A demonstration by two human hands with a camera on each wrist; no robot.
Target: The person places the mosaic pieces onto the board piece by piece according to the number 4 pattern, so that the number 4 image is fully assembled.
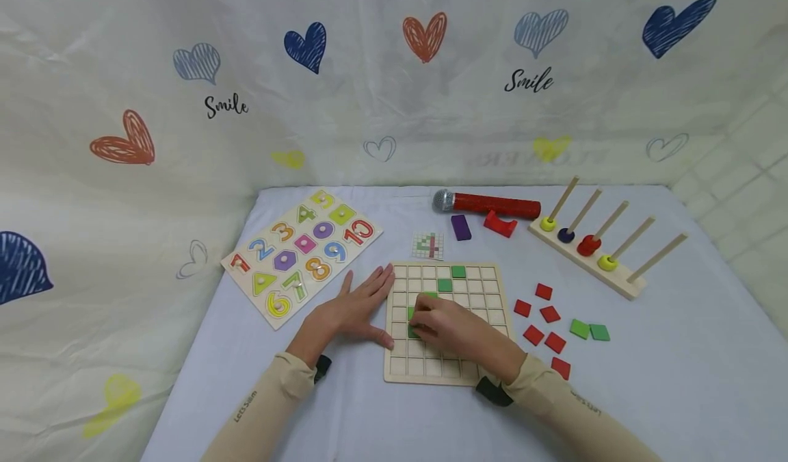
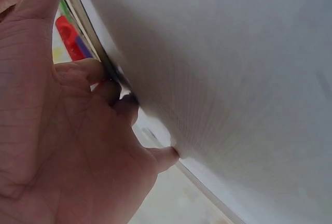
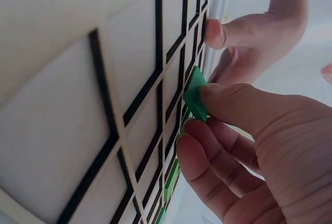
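A wooden grid board (image 1: 400, 366) lies on the table in front of me in the head view. My right hand (image 1: 458, 328) is over its left half, thumb and fingers pinching a green square tile (image 3: 194, 93). In the right wrist view that tile is tilted at the grid, its edge close to a cell. Other green tiles, among them one at the top (image 1: 458, 271), sit in cells in a diagonal line, partly covered by the right hand. Along the board's left edge rests my left hand (image 1: 357, 310), fingers stretched and thumb touching the edge.
Right of the board lie several red tiles (image 1: 534, 335) and two green tiles (image 1: 580, 329). Behind it are a small pattern card (image 1: 427, 246), a purple block (image 1: 460, 227), a red piece (image 1: 500, 225) and a red microphone (image 1: 492, 205). A number puzzle (image 1: 301, 253) and a peg stacker (image 1: 587, 260) flank these.
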